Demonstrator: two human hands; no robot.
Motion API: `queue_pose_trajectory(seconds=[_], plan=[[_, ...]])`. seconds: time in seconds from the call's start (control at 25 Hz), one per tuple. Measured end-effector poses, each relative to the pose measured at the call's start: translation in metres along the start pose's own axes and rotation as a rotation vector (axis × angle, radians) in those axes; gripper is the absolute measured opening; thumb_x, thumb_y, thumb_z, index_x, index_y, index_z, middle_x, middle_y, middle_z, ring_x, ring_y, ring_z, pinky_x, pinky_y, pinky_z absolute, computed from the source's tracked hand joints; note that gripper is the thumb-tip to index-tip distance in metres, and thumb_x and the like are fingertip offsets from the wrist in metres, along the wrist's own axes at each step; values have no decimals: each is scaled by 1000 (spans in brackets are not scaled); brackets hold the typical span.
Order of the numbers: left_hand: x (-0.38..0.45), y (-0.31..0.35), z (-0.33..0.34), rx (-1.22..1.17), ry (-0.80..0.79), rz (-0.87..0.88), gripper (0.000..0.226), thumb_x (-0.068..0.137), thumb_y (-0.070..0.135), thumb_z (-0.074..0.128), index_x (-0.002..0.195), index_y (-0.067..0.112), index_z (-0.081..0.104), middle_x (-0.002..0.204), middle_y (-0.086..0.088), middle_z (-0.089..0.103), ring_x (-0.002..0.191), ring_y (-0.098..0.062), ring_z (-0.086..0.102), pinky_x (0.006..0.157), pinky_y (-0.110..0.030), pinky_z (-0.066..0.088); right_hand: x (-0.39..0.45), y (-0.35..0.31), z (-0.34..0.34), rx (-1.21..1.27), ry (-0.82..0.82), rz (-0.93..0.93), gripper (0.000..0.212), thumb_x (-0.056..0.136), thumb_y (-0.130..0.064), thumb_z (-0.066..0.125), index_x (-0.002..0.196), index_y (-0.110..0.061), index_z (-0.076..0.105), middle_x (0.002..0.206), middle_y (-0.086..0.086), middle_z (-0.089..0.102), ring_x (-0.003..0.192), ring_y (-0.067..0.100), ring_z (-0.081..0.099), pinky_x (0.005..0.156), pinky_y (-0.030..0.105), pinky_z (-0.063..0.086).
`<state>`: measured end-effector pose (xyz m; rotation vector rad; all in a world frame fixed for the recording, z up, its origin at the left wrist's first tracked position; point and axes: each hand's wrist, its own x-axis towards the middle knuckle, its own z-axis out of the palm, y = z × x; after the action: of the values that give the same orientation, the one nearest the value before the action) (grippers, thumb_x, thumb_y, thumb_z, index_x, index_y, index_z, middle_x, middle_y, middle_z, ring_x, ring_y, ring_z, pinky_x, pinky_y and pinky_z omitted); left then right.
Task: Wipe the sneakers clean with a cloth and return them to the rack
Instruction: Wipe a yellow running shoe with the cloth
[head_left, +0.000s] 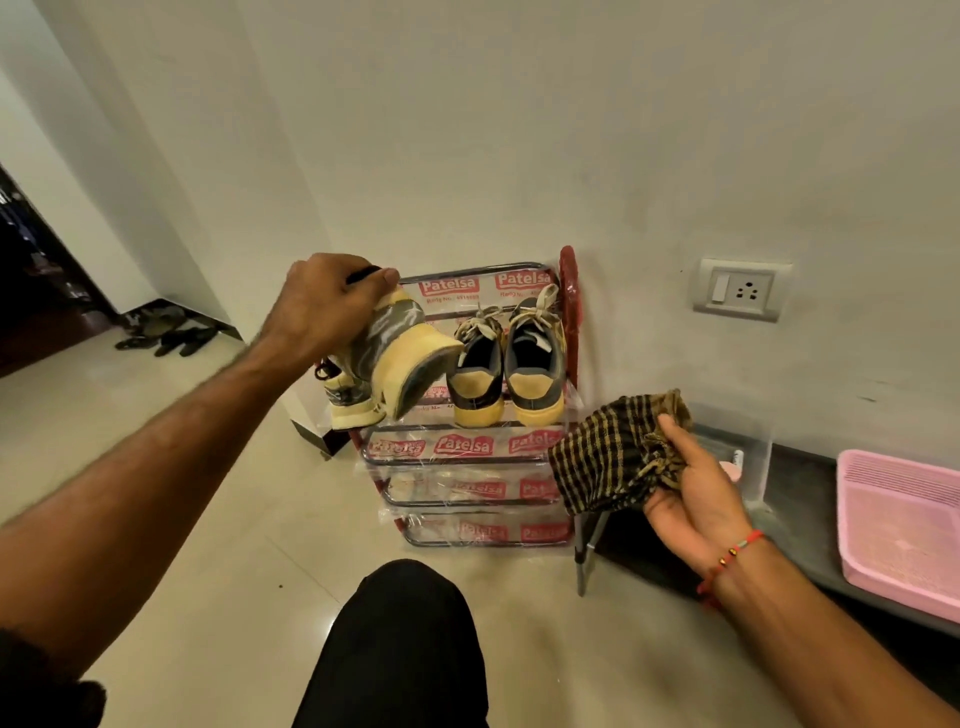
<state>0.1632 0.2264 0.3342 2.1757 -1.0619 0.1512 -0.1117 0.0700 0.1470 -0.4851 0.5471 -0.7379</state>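
My left hand (324, 304) grips a grey camouflage sneaker (402, 353) by its heel, tilted above the left side of the rack's top shelf. Its mate (349, 397) sits below it on that shelf's left edge. A pair of dark sneakers with tan heels (501, 371) stands on the same shelf to the right. The metal shoe rack (467, 447), wrapped in plastic with red labels, stands against the wall. My right hand (691, 493) holds a black-and-tan checked cloth (608, 449), bunched, to the right of the rack.
A pink plastic tray (901, 525) lies on a dark low bench (800, 499) at the right. A wall socket (740, 288) is above it. Dark sandals (166, 332) lie on the floor by a doorway at the left. My knee in black trousers (405, 639) is below the rack.
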Motion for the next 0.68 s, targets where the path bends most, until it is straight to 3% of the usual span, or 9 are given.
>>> queue_pose_trajectory(seconds=[0.12,0.24,0.4,0.48,0.68], plan=[[-37,39,8,-111,-58,8,33,99,45,60,109,16,73,88,3,70,81,-14,68,70,-30,56,-30,-35,-3,49,-54,-46,22,95,-15,57,109,-6,73,110,15,74,99,25,73,81,38,62],[-67,64,37,-286,-165,-41,29,99,43,61,99,17,75,87,-6,75,78,-23,72,72,-40,61,-42,-52,-28,129,41,-89,29,95,-14,55,122,-9,66,117,12,73,107,26,70,94,45,57],[-104,80,105,-545,-407,-230,31,100,40,62,90,15,77,76,0,76,69,-17,71,62,-31,54,-55,-57,-69,103,213,30,29,101,-21,45,107,-4,67,107,17,71,93,31,71,77,50,59],[-121,83,146,-670,-566,-331,35,101,40,60,92,10,76,75,-1,74,74,-18,68,65,-29,49,-65,-73,-83,90,217,-51,29,101,-23,47,108,-5,68,105,16,73,91,31,73,82,50,58],[-151,86,216,-929,-856,-534,36,105,37,50,96,7,70,83,-8,74,70,-18,73,59,-28,56,-93,-92,-109,-49,197,-178,29,97,-12,47,118,-7,67,120,17,70,108,31,69,96,48,55]])
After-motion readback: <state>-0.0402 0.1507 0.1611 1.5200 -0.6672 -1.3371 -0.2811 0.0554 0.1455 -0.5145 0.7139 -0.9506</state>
